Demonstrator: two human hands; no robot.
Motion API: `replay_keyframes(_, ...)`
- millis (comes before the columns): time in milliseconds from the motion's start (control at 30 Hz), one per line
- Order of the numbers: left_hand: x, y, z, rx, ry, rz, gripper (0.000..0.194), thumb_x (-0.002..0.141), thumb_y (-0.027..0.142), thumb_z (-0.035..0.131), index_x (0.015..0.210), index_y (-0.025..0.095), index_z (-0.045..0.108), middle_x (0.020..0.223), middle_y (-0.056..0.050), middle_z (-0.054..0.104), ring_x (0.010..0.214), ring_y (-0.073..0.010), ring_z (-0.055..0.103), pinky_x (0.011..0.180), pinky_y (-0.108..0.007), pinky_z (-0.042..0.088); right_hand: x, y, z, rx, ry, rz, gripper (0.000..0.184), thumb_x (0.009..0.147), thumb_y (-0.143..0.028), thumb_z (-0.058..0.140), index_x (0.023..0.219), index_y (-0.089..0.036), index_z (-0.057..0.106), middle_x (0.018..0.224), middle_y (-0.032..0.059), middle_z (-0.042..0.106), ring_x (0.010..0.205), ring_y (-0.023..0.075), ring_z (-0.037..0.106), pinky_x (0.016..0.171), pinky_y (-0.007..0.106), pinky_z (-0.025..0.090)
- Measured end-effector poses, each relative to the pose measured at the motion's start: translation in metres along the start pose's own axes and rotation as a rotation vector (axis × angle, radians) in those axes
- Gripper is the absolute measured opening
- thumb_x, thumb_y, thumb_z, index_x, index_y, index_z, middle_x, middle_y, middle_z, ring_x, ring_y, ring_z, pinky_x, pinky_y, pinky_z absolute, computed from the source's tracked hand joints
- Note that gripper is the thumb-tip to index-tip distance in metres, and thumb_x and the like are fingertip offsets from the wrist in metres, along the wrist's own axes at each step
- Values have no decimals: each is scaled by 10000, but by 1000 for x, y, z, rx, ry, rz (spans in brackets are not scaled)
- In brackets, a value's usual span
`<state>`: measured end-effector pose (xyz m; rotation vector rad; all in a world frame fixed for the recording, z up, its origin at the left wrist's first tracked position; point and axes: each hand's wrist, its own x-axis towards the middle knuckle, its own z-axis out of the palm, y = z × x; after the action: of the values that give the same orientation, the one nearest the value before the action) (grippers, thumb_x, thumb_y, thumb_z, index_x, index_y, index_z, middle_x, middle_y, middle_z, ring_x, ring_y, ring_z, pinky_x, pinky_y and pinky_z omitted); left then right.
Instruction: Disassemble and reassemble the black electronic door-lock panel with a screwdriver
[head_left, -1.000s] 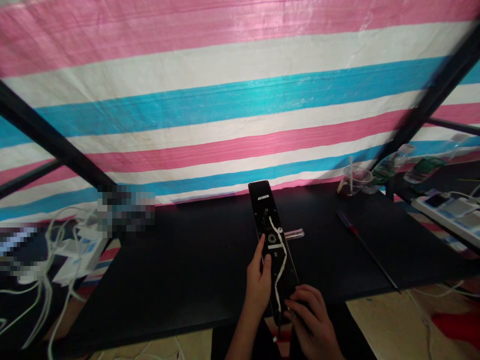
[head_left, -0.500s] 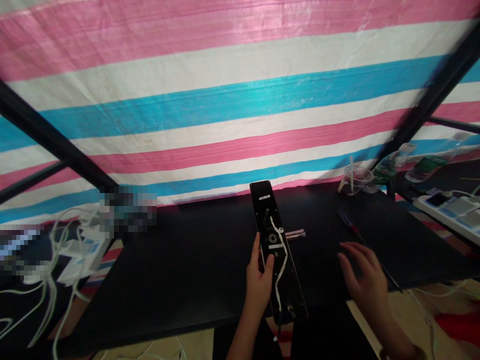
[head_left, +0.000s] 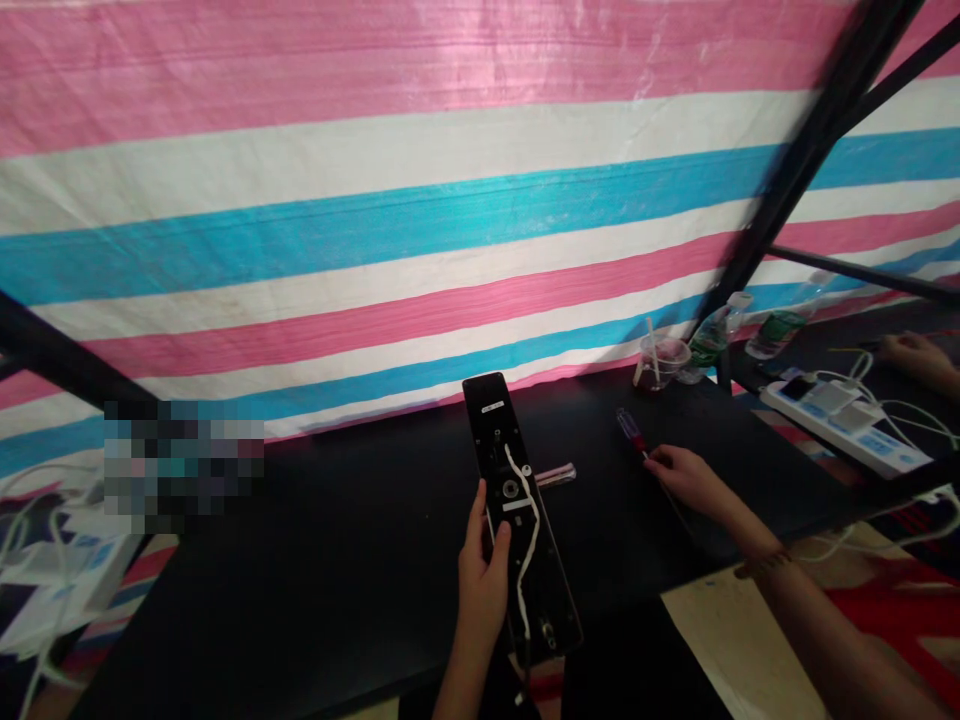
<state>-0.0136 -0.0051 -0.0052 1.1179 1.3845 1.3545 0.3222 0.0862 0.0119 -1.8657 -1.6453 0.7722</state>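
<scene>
My left hand [head_left: 484,580] grips the left edge of a long black door lock panel [head_left: 551,575], thumb on its face. The panel's near end reaches over the table edge. A white cable [head_left: 535,530] runs down the panel, its loose end hanging past the near end. My right hand [head_left: 690,482] pinches a screwdriver [head_left: 630,428] by its shaft, just below the purple and red handle. Most of the shaft is hidden beneath that hand. Beside the panel's right edge is a small clear-and-pink strip [head_left: 557,474], partly covered by the panel.
A plastic cup with a straw [head_left: 658,362] and green-labelled bottles [head_left: 776,333] stand at the back right. A white power strip [head_left: 847,425] with cables lies on the right. Another person's hand [head_left: 919,358] is at the far right. Cables tangle at left; striped sheeting [head_left: 420,230] hangs behind.
My right hand has gone from open above the table to pinching the screwdriver. The view has turned right, bringing another person's hand into sight. My left hand keeps hold of the panel.
</scene>
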Motion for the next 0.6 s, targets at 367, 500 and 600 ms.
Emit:
replay_keyframes(367, -1, 7, -7, 136, 107, -30, 666, 898, 527, 541, 1481, 231, 410, 1189, -108, 693, 1045, -233, 688, 913, -377, 534, -17, -141, 28, 1089, 133, -357, 221, 872, -426, 677, 900, -220, 602, 938, 42, 727, 766, 174, 708, 681, 318, 571)
replay_keyframes(500, 8, 3, -42, 301, 272, 72, 468, 841, 525, 592, 1130, 168, 681, 1116, -121, 703, 1008, -254, 676, 915, -391, 526, -32, -139, 50, 1074, 81, -373, 201, 898, -410, 659, 950, -219, 628, 1075, 70, 724, 948, 214, 724, 836, 376, 592)
replay_keyframes(600, 23, 4, -78, 585, 375, 125, 452, 832, 516, 563, 1057, 155, 715, 1001, -112, 699, 897, -261, 665, 863, -417, 530, -48, -128, 65, 1036, 98, -317, 206, 887, -402, 678, 965, -217, 631, 1142, 84, 715, 1008, 222, 718, 908, 400, 587)
